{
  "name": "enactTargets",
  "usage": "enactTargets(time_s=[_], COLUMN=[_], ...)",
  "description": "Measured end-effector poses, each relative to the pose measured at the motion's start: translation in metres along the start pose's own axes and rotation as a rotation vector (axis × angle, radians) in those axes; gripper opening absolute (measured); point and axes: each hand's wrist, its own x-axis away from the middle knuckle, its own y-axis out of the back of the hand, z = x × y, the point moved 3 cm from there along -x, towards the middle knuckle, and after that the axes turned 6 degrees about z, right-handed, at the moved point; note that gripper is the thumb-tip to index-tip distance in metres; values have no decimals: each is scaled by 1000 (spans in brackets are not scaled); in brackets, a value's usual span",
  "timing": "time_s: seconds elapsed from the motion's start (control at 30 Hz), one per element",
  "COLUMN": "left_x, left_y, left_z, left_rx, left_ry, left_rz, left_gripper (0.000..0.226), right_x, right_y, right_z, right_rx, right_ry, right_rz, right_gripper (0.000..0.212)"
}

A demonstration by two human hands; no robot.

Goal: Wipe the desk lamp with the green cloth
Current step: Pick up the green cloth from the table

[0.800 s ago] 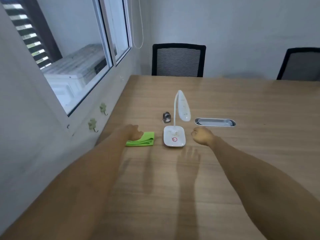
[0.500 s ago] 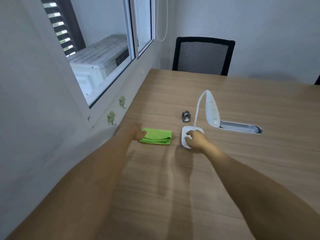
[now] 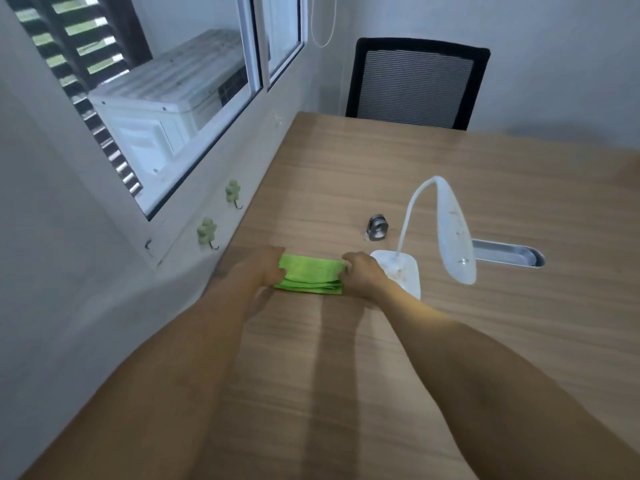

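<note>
Cloth: we've got the folded green cloth flat on the counter, touching the desk lamp base's left edge.
Left hand: fingers curled on the cloth's left end.
Right hand: fingers pinching its right end, nearer the lamp.
Axis: runs hand to hand.

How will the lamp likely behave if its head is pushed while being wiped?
The lamp may tip: its big head overhangs a small flat base. The thin curved neck looks bendy, so it would probably flex. It seems light.
</note>
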Motion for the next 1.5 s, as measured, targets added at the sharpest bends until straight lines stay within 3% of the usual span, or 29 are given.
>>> enactTargets(time_s=[0.1, 0.23, 0.53, 0.73, 0.93, 1.03, 1.2, 1.3, 1.4, 1.5], left_x=[-9, -17, -21, -5, 26, 43, 64, 72, 79, 85], left_y=[-5, -9, -7, 5, 17, 18, 16, 9, 1, -9], left_z=[-2, -6, -6, -3, 0, -3, -12, -19, -28, -36], left_rx=[22, 43, 112, 158, 128, 141, 180, 380, 609, 858], left_ry=[-5, -2, -12, -22, -48, -63, -69, -51, -18, -3], left_rz=[37, 48, -21, -77, -59, -61, -1, 98, 140, 196], left_gripper=[70, 73, 55, 44, 19, 18, 18, 22, 10, 13], right_x=[-6, -14, -19, -5, 28, 51, 80, 93, 104, 112], right_y=[-4, -10, -16, -12, -5, 0, 9, 14, 16, 16], right_z=[0, -2, 5, 9, 5, 1, -9, -16, -21, -28], right_rx=[55, 130, 271, 198, -33, -247, -553, -790, -1044, -1229], right_ry=[18, 32, 54, 31, 35, 23, -36, -152, -200, -237], right_rz=[46, 72, 77, 61, 45, 50, 5, 47, 99, 33], right_gripper=[46, 31, 58, 42, 31, 17, 18, 22, 25, 24])
